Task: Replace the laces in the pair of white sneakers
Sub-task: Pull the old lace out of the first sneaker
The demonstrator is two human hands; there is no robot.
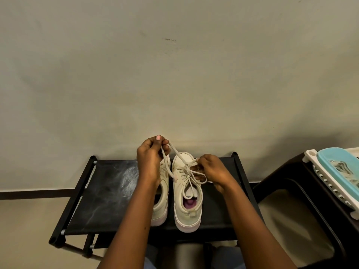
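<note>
On the black bench, the left hand and right hand each pinch the right sneaker's lace, the left raised higher.

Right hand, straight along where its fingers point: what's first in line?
The right hand points leftward across the laced sneaker; it would first meet the lace crossings over the tongue, right at its fingertips. Beyond them, likely the left hand, though depth is unclear.
</note>
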